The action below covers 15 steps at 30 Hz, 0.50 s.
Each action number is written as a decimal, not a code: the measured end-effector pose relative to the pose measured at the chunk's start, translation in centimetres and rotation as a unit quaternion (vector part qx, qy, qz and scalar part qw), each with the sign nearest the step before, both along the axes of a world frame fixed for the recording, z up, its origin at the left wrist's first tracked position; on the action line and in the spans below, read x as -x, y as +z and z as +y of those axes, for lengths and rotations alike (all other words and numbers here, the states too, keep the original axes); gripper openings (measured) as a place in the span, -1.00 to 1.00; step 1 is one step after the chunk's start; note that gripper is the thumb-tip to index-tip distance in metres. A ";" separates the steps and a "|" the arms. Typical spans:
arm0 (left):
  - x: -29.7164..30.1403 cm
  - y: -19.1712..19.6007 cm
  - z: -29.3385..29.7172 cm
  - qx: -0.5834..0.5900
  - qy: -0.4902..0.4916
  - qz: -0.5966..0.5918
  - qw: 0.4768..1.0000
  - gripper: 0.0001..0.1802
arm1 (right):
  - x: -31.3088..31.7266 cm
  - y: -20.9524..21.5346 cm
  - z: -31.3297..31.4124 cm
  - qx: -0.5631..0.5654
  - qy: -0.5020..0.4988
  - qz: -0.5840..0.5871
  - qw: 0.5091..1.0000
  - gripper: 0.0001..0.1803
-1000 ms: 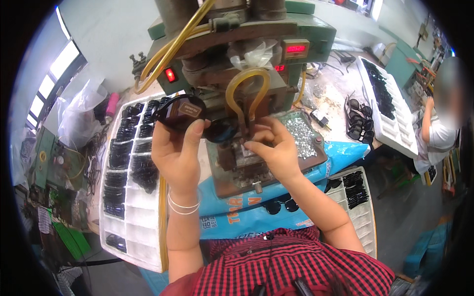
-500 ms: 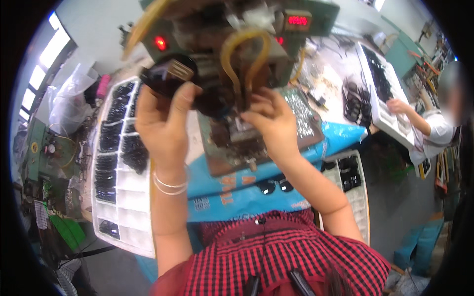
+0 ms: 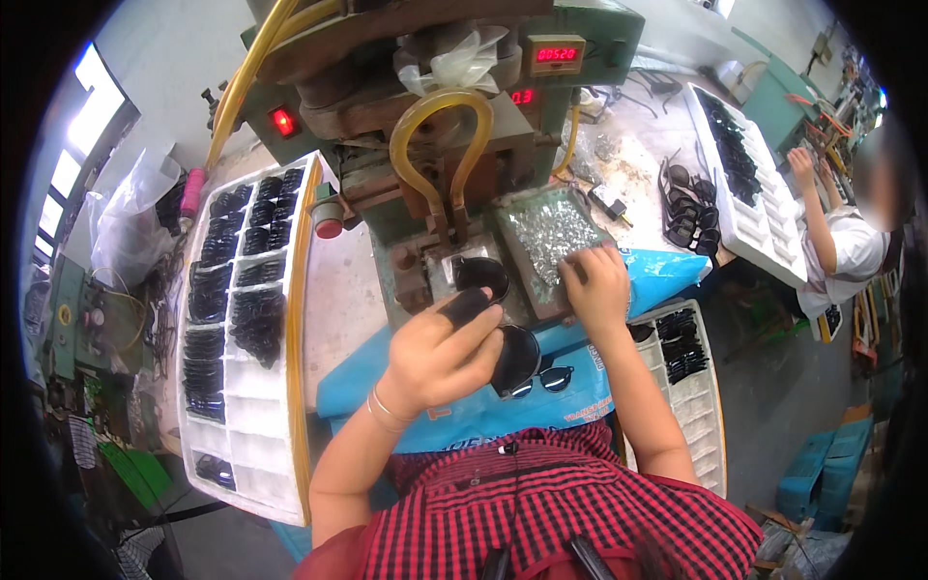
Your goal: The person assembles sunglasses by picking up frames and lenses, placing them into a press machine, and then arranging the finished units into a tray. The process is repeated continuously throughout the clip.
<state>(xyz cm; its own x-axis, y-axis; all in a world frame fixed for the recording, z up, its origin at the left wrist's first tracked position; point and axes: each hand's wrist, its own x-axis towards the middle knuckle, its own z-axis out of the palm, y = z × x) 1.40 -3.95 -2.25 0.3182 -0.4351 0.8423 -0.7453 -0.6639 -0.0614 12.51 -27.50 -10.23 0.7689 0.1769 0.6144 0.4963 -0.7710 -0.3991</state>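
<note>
My left hand (image 3: 435,360) is closed on a pair of dark sunglasses (image 3: 519,360), held by the near side of a green press (image 3: 391,208). One round lens is by the press's small metal fixture; the other hangs lower, beside my fingers. At the right of the press, my right hand (image 3: 601,290) has its fingers bent together at the edge of a heap of tiny shiny metal parts (image 3: 553,237). Whatever is between those fingertips is too small to make out. Another pair of sunglasses (image 3: 556,378) lies on the blue plastic sheet (image 3: 464,423) just below.
A white compartment tray (image 3: 263,425) of black eyewear stands on the left, beside a red push button (image 3: 329,229). A second tray (image 3: 710,425) is at my right. Farther right, a person (image 3: 851,242) works by another tray (image 3: 773,232). Loose dark glasses (image 3: 688,208) lie nearby.
My left hand has lowered and moved right with the sunglasses, down to the press's front. My right hand has left the press's middle for the metal parts on the right.
</note>
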 end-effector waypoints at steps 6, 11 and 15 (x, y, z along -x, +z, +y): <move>-0.1 -0.4 0.8 0.016 -0.006 0.044 0.999 -0.78 | -2.9 1.6 1.4 -0.045 0.016 0.067 0.997 -0.89; -0.7 -0.7 0.7 0.020 -0.029 0.041 0.999 -0.78 | -3.1 1.1 3.1 0.118 0.168 -0.082 0.975 -0.75; 0.3 -0.5 1.1 0.018 0.006 0.058 0.998 -0.80 | -6.8 0.4 3.6 0.127 0.167 -0.010 0.978 -0.80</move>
<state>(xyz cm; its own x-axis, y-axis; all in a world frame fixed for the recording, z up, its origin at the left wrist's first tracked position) 1.09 -2.87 -2.79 0.4190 -0.4010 0.8147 -0.7378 -0.6733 0.0481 19.28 -23.94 -9.87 0.6304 0.5653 0.5320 0.7433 -0.6373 -0.2036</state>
